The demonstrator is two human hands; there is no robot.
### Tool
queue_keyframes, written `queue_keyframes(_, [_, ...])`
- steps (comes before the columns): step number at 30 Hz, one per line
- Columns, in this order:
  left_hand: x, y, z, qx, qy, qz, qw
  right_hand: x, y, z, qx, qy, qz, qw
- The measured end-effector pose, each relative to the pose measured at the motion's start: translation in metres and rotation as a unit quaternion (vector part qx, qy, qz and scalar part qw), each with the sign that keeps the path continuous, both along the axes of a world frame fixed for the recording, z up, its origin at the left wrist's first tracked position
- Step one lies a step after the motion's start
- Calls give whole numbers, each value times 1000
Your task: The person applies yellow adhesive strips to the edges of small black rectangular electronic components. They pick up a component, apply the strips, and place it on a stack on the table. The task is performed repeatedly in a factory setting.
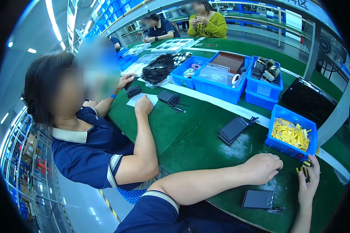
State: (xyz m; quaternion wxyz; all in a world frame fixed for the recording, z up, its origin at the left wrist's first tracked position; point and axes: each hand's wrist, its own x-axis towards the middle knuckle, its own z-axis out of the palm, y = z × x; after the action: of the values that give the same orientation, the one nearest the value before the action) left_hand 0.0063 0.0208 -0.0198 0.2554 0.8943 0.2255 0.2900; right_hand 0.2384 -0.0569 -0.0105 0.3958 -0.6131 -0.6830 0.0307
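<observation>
My left hand (262, 169) hovers over or rests on the green bench top, its fingers curled together; whatever they may hold is hidden. To its right, my right hand (309, 181) has its thumb and fingers apart around a few small yellow-and-black strips (302, 171) that seem to lie on the bench. Just beyond that hand stands a blue bin (289, 150) filled with yellow strips (289, 134). A stack of flat dark rectangular panels with short cable tails (257, 199) lies nearest me, below my left hand. Farther off sits another such stack (233, 130).
At my left a co-worker (93, 143) handles dark panels over a white sheet (142, 100). Blue bins (221, 87) with clear cases and rolls line the bench's middle. A metal post (334, 120) rises at the right, beside a glossy black case (309, 97). Two people sit across.
</observation>
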Motion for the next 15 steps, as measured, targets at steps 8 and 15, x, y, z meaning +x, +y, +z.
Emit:
queue_keyframes(8, [-4, 4, 3, 10, 12, -5, 1000, -1, 8, 2, 31, -31, -2, 999])
queue_keyframes(15, [-4, 6, 7, 14, 19, -16, 1000, -1, 10, 0, 51, -60, -17, 997])
